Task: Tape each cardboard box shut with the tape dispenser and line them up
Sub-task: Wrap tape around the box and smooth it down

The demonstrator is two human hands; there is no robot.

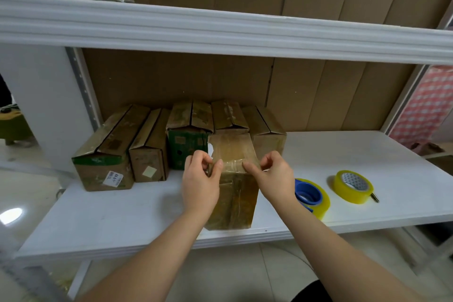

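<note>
Both bare forearms reach in from the near edge toward a tape-wrapped cardboard box (232, 186) standing on the white shelf (367, 162) just in front of a row of five boxes (157, 144), its top front edge lying right between the two hands. On that edge the left hand (199, 179) has fingers curled and thumb pressing the clear tape at the left corner, while the right hand (274, 175) pinches the tape there. Near the right wrist lie a blue-cored tape dispenser (310, 197) and a yellow tape roll (353, 186).
</note>
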